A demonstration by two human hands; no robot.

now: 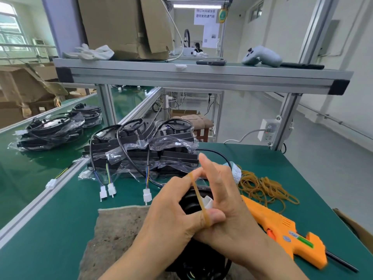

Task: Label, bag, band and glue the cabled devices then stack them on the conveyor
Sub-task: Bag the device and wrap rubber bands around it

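A black cabled device (198, 257) lies on the brown mat (113, 235) under both hands, mostly hidden by them. My left hand (171, 211) curls round its coiled cable (189, 201). A tan rubber band (198, 199) runs stretched from my left thumb up to the fingers of my right hand (224, 203), crossing the coil and a white connector (208, 202). Behind the hands stands a pile of bagged black devices (145, 150) with dangling white plugs. Two stacks of bagged devices (54, 130) sit on the green conveyor (24, 174) at left.
An orange glue gun (282, 229) lies right of my hands, loose rubber bands (262, 188) behind it, with a label roll (237, 172). An aluminium shelf (201, 75) overhead carries a cardboard box (125, 27), white gloves, a grey handheld tool. A cardboard edge sits at far right.
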